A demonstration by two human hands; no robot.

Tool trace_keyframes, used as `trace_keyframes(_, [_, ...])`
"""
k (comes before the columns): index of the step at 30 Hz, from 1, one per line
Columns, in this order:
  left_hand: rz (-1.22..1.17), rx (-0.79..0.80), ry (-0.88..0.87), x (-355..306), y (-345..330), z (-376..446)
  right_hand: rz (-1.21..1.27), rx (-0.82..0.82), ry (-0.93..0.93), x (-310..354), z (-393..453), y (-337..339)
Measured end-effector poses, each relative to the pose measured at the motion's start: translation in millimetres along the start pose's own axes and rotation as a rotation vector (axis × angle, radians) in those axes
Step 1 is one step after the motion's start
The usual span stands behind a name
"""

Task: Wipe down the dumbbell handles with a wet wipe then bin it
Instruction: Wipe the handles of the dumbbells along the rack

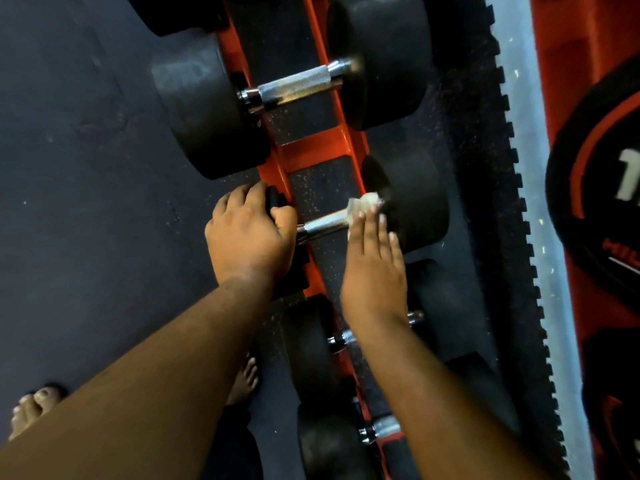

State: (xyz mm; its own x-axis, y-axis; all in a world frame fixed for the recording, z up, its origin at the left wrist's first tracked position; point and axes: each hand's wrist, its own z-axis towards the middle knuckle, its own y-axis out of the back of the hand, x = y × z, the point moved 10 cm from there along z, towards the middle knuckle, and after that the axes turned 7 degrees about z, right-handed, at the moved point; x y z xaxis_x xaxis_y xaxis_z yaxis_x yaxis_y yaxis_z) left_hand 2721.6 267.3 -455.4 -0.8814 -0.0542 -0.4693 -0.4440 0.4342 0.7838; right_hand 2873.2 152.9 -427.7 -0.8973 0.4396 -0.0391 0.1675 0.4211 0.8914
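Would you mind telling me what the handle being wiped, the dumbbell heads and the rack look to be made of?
The handle looks like chromed steel: bright, with knurled crosshatching. The dumbbell heads seem rubber-coated: matte black, dull sheen. The rack appears to be painted metal, glossy orange-red. The wet wipe under the right hand looks like thin, crumpled white fabric.

A gym: black dumbbells point(294, 88) lie in a row on an orange rack point(313, 147) over dark rubber flooring point(86, 168), beside a weight plate point(602, 188).
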Motion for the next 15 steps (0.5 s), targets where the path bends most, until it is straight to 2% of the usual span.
trace_keyframes(2, [0.0, -0.001, 0.003, -0.6, -0.6, -1.2, 0.407, -0.171, -0.154, -18.3, -19.3, -5.2])
trace_keyframes(5, [0.012, -0.005, 0.0, -2.4, -0.2, -1.4, 1.29, -0.457, -0.568, -40.8, -36.9, -25.2])
trace_keyframes(7, [0.022, -0.01, 0.006, -1.2, -0.6, -0.2, 1.809, -0.481, -0.88, -32.0, -28.3, -51.0])
trace_keyframes(8, [0.024, -0.015, 0.006, -1.1, -0.4, -0.2, 1.988, -0.464, -0.988, -25.7, -19.8, -59.7])
trace_keyframes(10, [0.03, -0.022, 0.004, -1.9, 0.7, 0.2, 2.231, -0.405, -1.081, -15.0, 3.3, -63.0])
trace_keyframes(12, [0.033, -0.021, 0.006, -1.8, 0.2, 0.6, 2.391, -0.332, -0.998, -8.6, 30.3, -58.1])
trace_keyframes(15, [0.036, -0.015, 0.011, -1.4, -0.4, 0.7, 2.41, -0.301, -0.923, -10.6, 52.4, -58.0])
